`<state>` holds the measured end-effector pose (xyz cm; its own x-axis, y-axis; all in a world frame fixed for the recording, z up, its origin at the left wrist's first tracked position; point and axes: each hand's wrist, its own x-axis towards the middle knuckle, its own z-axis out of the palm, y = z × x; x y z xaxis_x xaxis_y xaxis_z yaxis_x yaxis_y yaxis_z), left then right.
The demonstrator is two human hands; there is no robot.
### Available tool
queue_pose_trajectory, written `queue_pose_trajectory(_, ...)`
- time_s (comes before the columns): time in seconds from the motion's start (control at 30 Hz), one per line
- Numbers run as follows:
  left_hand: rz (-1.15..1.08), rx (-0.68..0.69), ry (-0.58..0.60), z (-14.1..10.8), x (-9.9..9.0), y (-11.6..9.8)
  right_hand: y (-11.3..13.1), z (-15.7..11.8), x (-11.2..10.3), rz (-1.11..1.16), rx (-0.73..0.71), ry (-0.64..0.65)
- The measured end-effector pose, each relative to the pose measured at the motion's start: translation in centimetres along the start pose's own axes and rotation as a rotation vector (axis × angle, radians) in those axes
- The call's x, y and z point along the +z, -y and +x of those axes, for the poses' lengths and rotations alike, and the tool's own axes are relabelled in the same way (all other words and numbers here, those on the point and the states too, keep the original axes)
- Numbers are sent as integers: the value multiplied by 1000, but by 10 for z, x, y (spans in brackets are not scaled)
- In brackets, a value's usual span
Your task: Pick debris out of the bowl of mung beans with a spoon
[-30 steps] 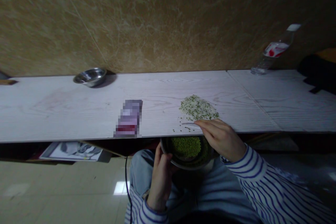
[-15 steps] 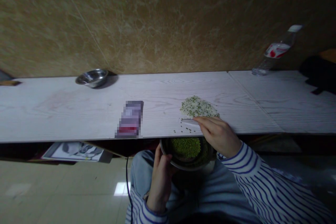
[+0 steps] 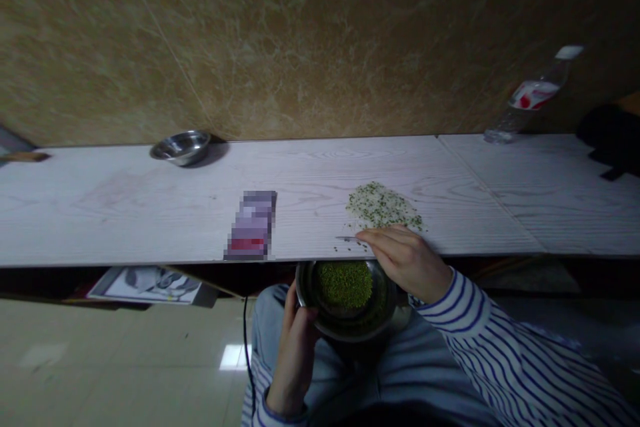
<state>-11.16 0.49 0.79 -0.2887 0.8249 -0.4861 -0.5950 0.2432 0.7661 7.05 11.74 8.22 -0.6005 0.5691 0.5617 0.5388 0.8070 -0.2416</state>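
My left hand (image 3: 297,340) is closed on the left rim of a metal bowl (image 3: 345,330), held over my lap just under the counter's front edge. Green mung beans (image 3: 346,285) lie inside it. Between the thumb and fingers of my right hand (image 3: 407,257) is a small metal spoon (image 3: 346,238), seen almost edge-on just above the counter. Beyond that hand spreads a pile of white grains, like rice, mixed with green beans (image 3: 383,205). A few loose beans (image 3: 350,249) dot the counter below the spoon.
On the white wood-grain counter (image 3: 125,213) a pixelated phone-like object (image 3: 251,225) lies to the left. A second metal bowl (image 3: 181,148) sits near the wall. At the back right stands a clear bottle (image 3: 533,95) beside a dark item (image 3: 613,140). An open drawer (image 3: 150,285) hangs below.
My right hand has shifted a little left and towards me with the spoon, which has turned edge-on. The held bowl has moved slightly left and lower. The view has shifted slightly.
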Motion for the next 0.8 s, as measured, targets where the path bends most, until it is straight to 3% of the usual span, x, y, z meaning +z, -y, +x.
queue_pose_trajectory(0.2, 9, -7, 6, 3, -13, 3, -1, 4, 6, 56, -37, 7)
queue_pose_trajectory(0.33, -39, 61, 28, 1, -10, 1, -2, 5, 6, 106, -86, 51)
queue_pose_trajectory(0.5, -45, 31, 61, -3, -2, -4, -2, -3, -6, 139, -123, 58)
queue_pose_trajectory(0.8, -21, -24, 130, -12, 18, -6, -9, -25, -20, -70, 79, -70)
